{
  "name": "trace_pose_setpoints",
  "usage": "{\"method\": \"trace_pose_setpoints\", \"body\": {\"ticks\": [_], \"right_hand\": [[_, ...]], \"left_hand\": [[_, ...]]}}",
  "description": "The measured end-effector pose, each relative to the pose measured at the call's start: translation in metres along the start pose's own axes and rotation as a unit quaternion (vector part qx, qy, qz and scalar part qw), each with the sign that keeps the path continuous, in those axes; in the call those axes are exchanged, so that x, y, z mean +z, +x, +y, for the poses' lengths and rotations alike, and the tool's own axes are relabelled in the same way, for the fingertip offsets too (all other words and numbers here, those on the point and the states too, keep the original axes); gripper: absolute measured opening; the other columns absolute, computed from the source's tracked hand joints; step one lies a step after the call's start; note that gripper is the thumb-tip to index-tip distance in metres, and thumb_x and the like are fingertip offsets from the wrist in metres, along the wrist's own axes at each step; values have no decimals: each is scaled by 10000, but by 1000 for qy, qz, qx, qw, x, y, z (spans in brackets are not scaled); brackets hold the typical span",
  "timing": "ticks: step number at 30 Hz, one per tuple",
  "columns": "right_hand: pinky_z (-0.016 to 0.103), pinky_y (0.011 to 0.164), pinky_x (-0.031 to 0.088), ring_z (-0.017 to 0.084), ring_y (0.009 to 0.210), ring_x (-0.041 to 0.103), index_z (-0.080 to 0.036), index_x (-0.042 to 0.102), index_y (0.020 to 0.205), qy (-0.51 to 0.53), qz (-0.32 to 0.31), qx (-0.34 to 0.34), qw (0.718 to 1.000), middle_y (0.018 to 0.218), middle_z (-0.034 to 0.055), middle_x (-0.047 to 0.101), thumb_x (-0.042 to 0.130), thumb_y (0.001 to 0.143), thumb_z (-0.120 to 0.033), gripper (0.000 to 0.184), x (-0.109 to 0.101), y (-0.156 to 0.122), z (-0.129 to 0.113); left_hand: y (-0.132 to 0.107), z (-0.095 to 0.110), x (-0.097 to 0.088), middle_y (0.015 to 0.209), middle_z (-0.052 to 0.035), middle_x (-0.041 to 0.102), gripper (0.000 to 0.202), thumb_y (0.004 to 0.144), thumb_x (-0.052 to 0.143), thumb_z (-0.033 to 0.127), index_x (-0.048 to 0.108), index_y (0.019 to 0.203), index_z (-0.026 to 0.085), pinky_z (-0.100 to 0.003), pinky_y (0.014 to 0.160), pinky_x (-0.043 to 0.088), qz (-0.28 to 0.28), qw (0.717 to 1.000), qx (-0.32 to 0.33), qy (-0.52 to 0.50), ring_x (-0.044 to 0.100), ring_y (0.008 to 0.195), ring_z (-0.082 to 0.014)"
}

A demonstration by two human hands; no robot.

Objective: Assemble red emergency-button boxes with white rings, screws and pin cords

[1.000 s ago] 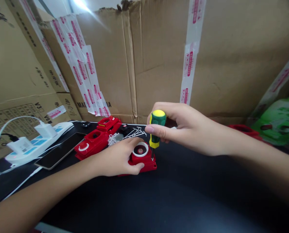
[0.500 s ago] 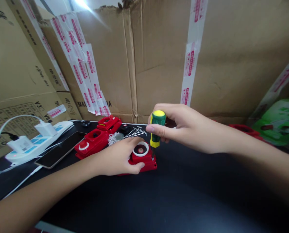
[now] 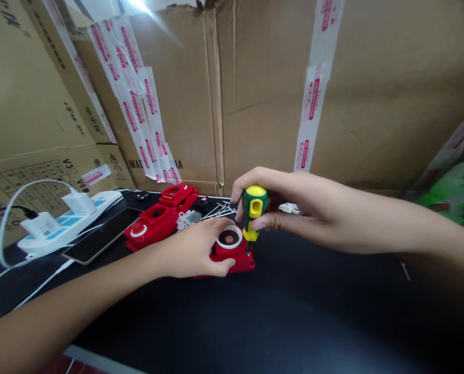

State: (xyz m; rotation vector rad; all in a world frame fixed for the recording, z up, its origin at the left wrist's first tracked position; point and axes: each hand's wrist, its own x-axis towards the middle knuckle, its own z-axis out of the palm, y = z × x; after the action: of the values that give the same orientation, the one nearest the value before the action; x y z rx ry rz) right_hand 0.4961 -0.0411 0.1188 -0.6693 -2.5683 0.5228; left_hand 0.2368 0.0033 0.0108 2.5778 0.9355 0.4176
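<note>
A red plastic housing [image 3: 241, 263] with a white ring around a dark round centre lies on the black table. Its left part is covered by my left hand [image 3: 200, 248], whose thumb and fingers clasp it from the side. My right hand [image 3: 278, 205] grips a stubby green and yellow screwdriver [image 3: 255, 208], held upright. The screwdriver's tip meets the housing near its right corner, at what looks like a screw.
Behind my left hand sit more red housings [image 3: 149, 224], a white chain [image 3: 185, 220] and several long screws [image 3: 220, 210]. A phone [image 3: 103, 236] and a white power strip [image 3: 70, 221] lie to the left. Cardboard walls [image 3: 263, 104] stand behind.
The screwdriver has turned in my right hand, so a yellow slot on its handle now faces me. My left hand keeps its hold on the housing. The view has shifted slightly.
</note>
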Motion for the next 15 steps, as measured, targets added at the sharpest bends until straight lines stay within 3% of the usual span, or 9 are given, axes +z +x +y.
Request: {"method": "trace_pose_setpoints", "body": {"ticks": [4, 7, 15], "right_hand": [[303, 760, 526, 178, 922, 694, -233, 561, 1318, -14, 2, 37, 999, 1091, 21, 747, 579, 1060, -243, 259, 4, 3, -2], [301, 664, 480, 166, 832, 661, -248, 566, 1212, -23, 12, 67, 997, 1000, -8, 727, 619, 1058, -354, 195, 6, 5, 2], [281, 529, 380, 125, 606, 530, -258, 541, 1000, -116, 46, 102, 987, 753, -69, 633, 656, 1024, -528, 294, 8, 2, 5]], "left_hand": [[-1, -1, 1, 1287, -105, 709, 549, 862, 763, 371, 583, 1366, 248, -495, 1026, 561, 7, 1000, 2, -5, 701, 1108, -329], [-1, -1, 1, 1341, -112, 699, 572, 858, 766, 378, 582, 1386, 256, -500, 1049, 554, 3, 1000, -3, -3, 699, 1149, -341], [0, 1, 0, 1252, -110, 708, 606, 852, 768, 400, 586, 1408, 244, -502, 980, 574, 1, 1000, -19, 12, 699, 1087, -339]]}}
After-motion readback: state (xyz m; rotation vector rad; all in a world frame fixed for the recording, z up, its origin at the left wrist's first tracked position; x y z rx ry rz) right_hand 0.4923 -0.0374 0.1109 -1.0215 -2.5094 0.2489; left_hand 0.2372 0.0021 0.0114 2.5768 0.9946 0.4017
